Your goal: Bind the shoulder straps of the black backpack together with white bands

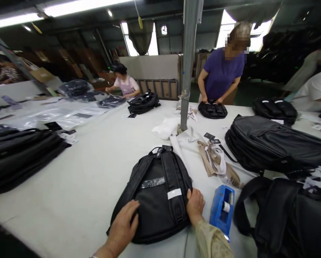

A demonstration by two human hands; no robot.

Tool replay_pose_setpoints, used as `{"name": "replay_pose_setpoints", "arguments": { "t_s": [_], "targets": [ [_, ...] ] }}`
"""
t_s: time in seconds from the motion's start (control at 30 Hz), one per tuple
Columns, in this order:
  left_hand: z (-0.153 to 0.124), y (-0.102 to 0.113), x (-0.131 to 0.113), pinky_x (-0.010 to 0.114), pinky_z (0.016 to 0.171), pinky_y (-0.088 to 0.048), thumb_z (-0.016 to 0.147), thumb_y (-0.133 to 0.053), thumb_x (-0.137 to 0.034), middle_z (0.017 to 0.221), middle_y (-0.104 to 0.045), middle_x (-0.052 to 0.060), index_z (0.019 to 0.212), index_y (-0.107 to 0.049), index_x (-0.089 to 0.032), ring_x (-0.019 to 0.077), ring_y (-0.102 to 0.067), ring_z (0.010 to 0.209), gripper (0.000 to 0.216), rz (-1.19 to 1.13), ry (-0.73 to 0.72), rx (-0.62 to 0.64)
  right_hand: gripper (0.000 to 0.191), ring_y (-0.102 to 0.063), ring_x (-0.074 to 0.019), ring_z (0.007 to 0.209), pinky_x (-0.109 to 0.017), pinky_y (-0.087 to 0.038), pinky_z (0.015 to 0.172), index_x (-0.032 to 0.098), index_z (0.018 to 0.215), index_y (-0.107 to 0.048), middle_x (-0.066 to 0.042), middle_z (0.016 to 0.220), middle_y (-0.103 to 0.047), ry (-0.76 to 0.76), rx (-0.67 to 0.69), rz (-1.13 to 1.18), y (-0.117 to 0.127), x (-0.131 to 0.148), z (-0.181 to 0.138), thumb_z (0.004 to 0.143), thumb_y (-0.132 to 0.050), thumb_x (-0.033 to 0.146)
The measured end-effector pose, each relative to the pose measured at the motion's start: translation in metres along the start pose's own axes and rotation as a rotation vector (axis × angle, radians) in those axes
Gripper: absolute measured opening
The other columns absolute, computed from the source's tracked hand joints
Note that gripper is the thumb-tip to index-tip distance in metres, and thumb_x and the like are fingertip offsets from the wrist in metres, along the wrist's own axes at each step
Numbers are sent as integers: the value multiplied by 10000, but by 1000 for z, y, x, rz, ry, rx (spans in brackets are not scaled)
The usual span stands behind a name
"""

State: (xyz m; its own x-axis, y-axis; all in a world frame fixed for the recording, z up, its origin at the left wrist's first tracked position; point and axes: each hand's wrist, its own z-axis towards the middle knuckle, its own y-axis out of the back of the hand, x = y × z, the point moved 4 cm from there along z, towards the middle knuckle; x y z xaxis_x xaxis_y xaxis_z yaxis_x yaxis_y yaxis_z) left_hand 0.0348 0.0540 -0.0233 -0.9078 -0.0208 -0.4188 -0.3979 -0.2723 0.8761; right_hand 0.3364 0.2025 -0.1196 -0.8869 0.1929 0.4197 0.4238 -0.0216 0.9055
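So the black backpack (156, 195) is lying strap-side up on the white counter (77, 186), right at the near edge in front of the person, top handle pointing away. Left hand (124, 224) is laid flat on the lower left corner of the bag, fingers spread and loose, not pinching anything. Right hand (194, 206) is curled over the bag's right edge just next to the right shoulder strap (172, 190), which has a white strip of tape or label across it; fingers are wrapped on the side, so more of a hold than a pinch. Looks to me like the pack is being steadied and squared up with the straps tidied against its back. A blue tape dispenser (221, 208) sits just beside the right hand, touching nothing, so I'd guess any next move means keeping one hand pressing the bag down while the other goes for tape or flips it. More black bags (273, 143) are stacked further right, and other people work at the far side.
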Motion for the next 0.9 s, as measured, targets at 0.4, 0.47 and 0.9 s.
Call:
{"name": "replay_pose_setpoints", "arguments": {
  "t_s": [0.4, 0.47, 0.9],
  "targets": [
    [-23, 50, 83, 361, 793, -568, 696, -782, -495, 892, -784, 84, 982, -714, -132, 298, -715, 880, 466, -825, 838, 260, 477, -648, -327, 1002, -422, -459, 864, 112, 977, -693, -214, 981, -692, -3, 87, 62, 13, -18, -5, 958, -345, 438],
    [2, 77, 68, 318, 711, -574, 743, -763, -480, 836, -776, 68, 972, -727, -132, 245, -707, 784, 418, -1081, 780, 326, 481, -651, -321, 1022, -415, -464, 904, 82, 1032, -686, -228, 1002, -699, 3, 74, 105, 21, -23, -9, 936, -360, 423],
    [162, 122, -26, 339, 740, -614, 829, -716, -345, 1046, -755, 147, 1048, -674, -123, 262, -736, 847, 315, -1630, 482, 539, 307, -645, -202, 1032, -309, -531, 877, 216, 1172, -638, -83, 1140, -683, 439, 37, 748, 129, 190, -119, 926, -509, 347]
  ]
}}
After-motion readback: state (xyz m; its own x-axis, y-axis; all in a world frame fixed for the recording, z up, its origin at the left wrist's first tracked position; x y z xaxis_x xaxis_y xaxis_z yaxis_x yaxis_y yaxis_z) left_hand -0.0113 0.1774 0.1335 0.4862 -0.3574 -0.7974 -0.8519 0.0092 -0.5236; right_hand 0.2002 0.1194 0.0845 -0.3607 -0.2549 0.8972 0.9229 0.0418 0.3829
